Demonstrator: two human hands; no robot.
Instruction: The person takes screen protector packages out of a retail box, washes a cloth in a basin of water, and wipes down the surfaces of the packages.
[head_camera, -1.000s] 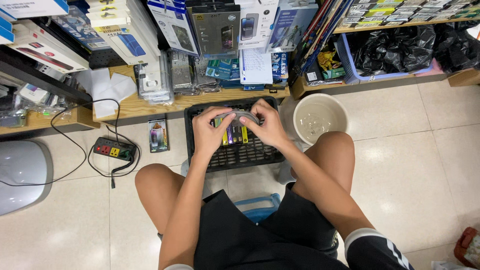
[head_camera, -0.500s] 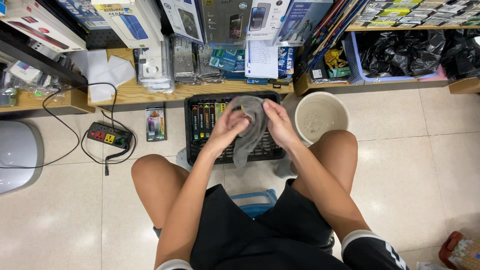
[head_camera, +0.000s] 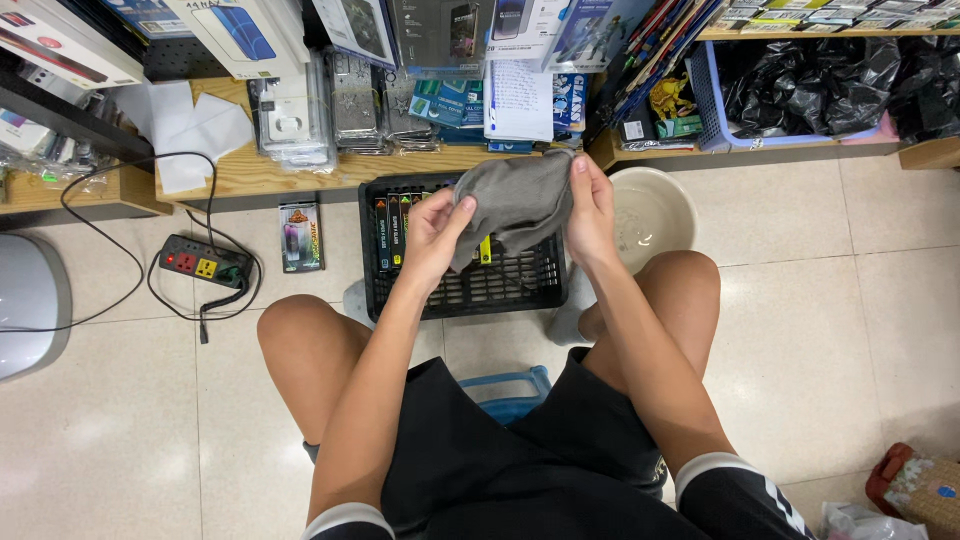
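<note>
Keep your left hand (head_camera: 432, 232) and right hand (head_camera: 590, 208) pinching the grey cloth (head_camera: 515, 200) taut above the black crate (head_camera: 460, 290).

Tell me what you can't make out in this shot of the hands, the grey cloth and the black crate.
- Head view: whether the grey cloth, held by the left hand and right hand, wraps anything; its folds hide the inside.
- Head view: the far right part of the black crate, covered by the cloth.
- Head view: what the white bucket holds; too faint to tell.
- Head view: the white object, cut off by the left edge.
</note>
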